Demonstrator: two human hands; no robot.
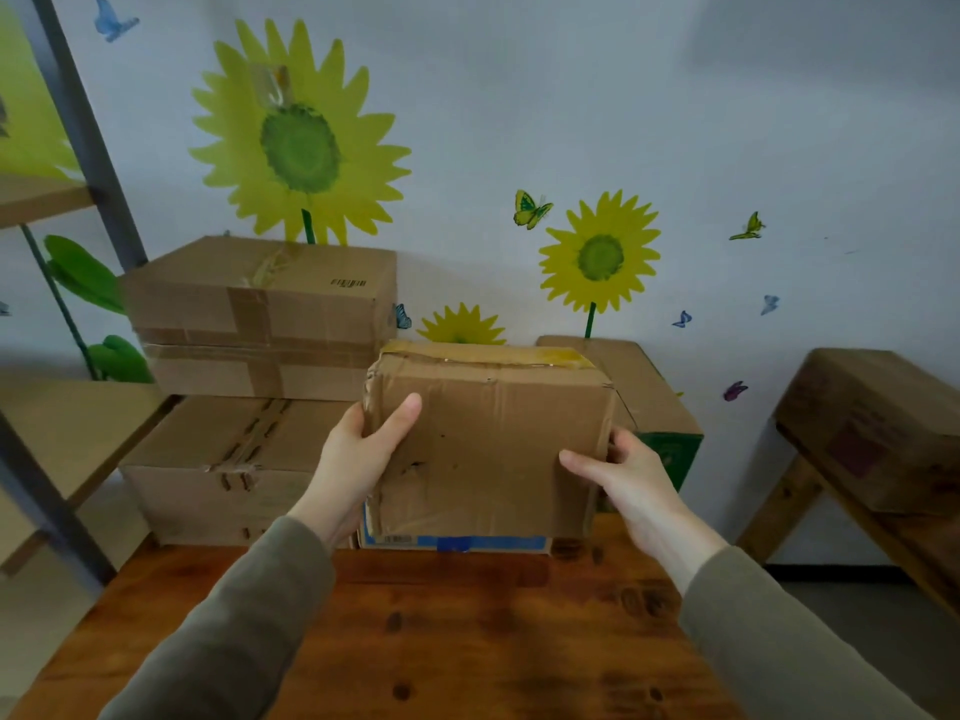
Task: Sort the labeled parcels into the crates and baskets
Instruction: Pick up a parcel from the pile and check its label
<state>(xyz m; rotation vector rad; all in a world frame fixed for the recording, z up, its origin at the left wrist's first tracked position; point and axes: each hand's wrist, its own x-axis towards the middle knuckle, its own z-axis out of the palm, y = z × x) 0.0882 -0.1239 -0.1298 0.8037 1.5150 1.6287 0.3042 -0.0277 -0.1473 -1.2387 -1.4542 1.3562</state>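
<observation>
Your left hand [363, 449] grips the parcel [493, 439] at its left edge, thumb on the near face; your right hand [628, 475] grips the right edge. The parcel stands over a blue-taped box [457, 543] at the far edge of the table [441, 641]. The dented cardboard is likely soft-walled and light: hold it by the stiffer corners.

Reddish wooden worktop [441, 641] with dark knots fills the bottom of the frame. Along its far edge, a big taped cardboard box [218, 459] sits at centre left with more boxes piled on top, a blue-taped box [457, 543] sits dead centre, and a green-printed box [670, 449] sits to its right. A metal-framed shelf [78, 423] is at far left. The wooden bench [795, 491] at far right carries a brown box [883, 433].
</observation>
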